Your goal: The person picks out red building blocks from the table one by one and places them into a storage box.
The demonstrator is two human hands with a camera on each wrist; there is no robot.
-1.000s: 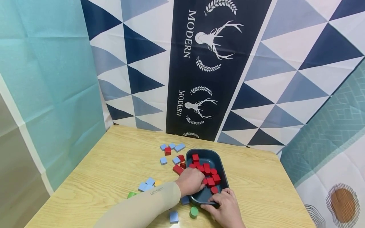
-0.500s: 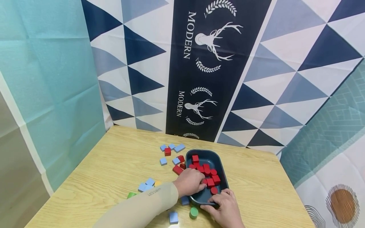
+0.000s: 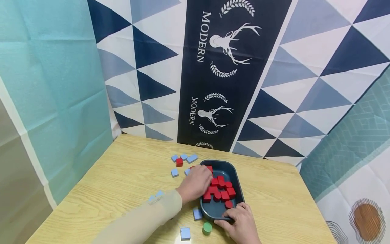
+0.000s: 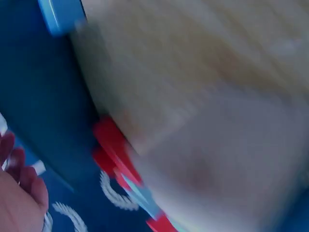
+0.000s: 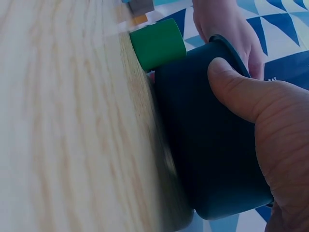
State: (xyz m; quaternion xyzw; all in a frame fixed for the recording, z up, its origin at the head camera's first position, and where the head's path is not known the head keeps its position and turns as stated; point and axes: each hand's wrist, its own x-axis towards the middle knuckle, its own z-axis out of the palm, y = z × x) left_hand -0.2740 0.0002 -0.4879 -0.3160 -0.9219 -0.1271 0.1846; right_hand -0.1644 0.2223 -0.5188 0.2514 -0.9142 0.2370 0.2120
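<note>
A dark blue tray (image 3: 234,176) holds several red blocks (image 3: 224,195), cubes and short cylinders. My right hand (image 3: 240,222) pinches its near right corner, the thumb (image 5: 234,82) on the outer wall and the fingers over the rim. At the tray's left side, my left hand (image 3: 195,183) overlaps the rim, fingers pointing down and mostly hidden from the head view. Whether that hand holds anything I cannot tell. Red blocks (image 4: 116,147) lie outside, along the tray wall, in the blurred left wrist view.
Left of the tray are light blue blocks (image 3: 192,158) and a red cube (image 3: 179,162). Closer in lie blue blocks (image 3: 185,233) and a green cylinder (image 3: 207,228) by the tray's near end. A patterned cloth (image 3: 152,67) hangs behind the wooden table (image 3: 274,203).
My left hand has moved out of the tray's middle to the left and away from me. Red blocks it covered now show in the tray. My right hand stays at the corner.
</note>
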